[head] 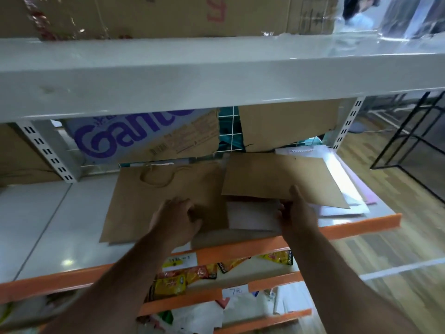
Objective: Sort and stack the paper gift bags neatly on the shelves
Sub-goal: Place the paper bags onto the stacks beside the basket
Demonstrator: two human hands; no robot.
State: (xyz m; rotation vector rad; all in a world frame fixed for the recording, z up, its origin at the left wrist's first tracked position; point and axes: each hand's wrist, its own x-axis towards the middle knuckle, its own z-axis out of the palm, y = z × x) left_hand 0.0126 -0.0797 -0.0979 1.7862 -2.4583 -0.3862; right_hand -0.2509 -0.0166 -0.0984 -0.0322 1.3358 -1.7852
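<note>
A large brown paper gift bag (154, 201) with twisted rope handles lies flat on the white shelf (55, 222). My left hand (177, 219) rests on its near right edge with fingers curled round that edge. To the right, a brown paper bag (277, 179) is tilted up over a pile of white and pale pink bags (342, 201). My right hand (297, 210) pinches its near edge, thumb on top. A white bag (252, 218) lies under it between my hands.
An upper grey shelf (216, 73) overhangs close above. Cardboard sheets, one with purple lettering (134, 138), stand against the wire back. Orange-edged lower shelves (240, 276) hold yellow and red packets. A black wire rack (414, 141) stands on the wooden floor at right.
</note>
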